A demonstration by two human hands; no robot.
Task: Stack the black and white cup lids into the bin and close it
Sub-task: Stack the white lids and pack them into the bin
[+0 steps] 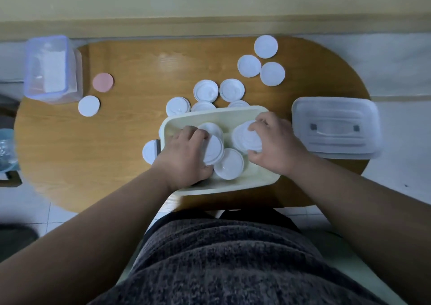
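A cream bin sits at the table's near edge with several white cup lids inside. My left hand reaches into its left half and grips a stack of white lids from the side. My right hand holds another stack of white lids in the bin's right half, fingers curled over its top. One loose white lid lies in the bin between them. The bin's translucent cover lies flat on the table to the right. No black lid is visible.
Several white lids lie scattered behind the bin and at the far right. A pink disc and a white disc lie left, by a clear container. The wooden table is oval.
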